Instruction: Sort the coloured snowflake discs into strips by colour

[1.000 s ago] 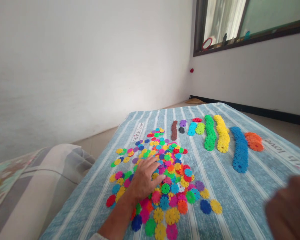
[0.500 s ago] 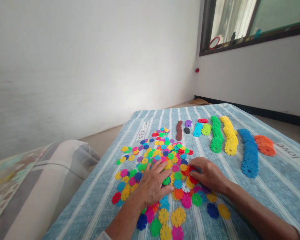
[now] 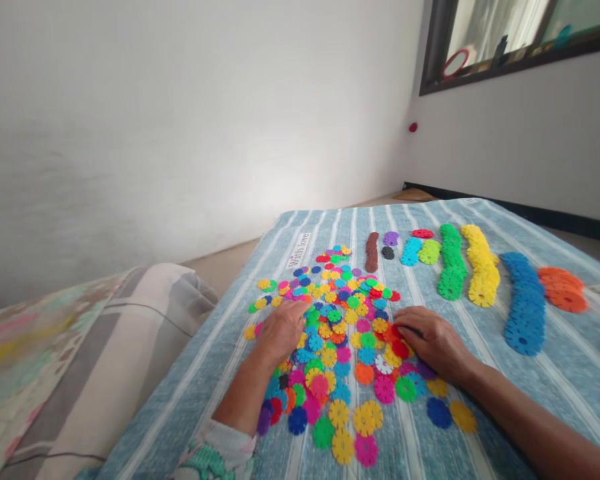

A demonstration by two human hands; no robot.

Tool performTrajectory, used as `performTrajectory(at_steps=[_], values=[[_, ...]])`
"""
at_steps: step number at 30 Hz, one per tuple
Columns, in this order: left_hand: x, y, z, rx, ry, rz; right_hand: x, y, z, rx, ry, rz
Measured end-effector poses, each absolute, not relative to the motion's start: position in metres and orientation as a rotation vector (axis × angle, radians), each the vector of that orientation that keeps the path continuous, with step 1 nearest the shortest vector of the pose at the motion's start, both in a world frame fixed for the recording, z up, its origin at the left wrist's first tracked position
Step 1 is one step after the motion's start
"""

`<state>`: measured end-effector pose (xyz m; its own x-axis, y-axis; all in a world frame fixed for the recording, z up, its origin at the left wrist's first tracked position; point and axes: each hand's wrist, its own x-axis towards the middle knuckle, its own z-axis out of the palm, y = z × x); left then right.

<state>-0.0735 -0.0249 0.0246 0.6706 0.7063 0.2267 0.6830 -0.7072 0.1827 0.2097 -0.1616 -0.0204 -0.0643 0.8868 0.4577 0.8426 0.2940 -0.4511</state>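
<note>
A wide spread of notched plastic snowflake discs (image 3: 339, 413) in many colours lies on the striped cloth. My left hand (image 3: 283, 330) is at the left side of the spread, with its fingers curled together over the discs; an orange disc shows by the fingertips, and what they hold is hidden. Across the spread, my right hand (image 3: 427, 337) rests at the right edge with its fingers bent round red discs (image 3: 399, 347). Part of those discs is covered by the fingers.
Overlapping rows of single-colour discs lie at the back right: brown (image 3: 372, 252), green (image 3: 451, 263), yellow (image 3: 480, 267), blue (image 3: 525, 303) and orange (image 3: 563, 290). Smaller purple, black, light blue, lime and red groups lie among them. Left of the cloth-covered table (image 3: 180, 387) is bedding (image 3: 95, 360).
My left hand has drawn back to the left, its spread fingers now curled, uncovering discs in the middle. My right hand stays by the red discs. The view has shifted slightly left.
</note>
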Motion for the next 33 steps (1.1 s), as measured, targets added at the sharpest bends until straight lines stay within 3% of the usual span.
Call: performTrajectory(at_steps=[22, 33], values=[[-0.075, -0.021, 0.016, 2.574, 1.262, 0.845, 0.186, -0.172, -0.011, -1.329, -2.05, 0.174], [-0.075, -0.02, 0.013, 2.446, 1.344, 0.866, 0.178, -0.177, -0.006, -1.273, -2.132, 0.117]])
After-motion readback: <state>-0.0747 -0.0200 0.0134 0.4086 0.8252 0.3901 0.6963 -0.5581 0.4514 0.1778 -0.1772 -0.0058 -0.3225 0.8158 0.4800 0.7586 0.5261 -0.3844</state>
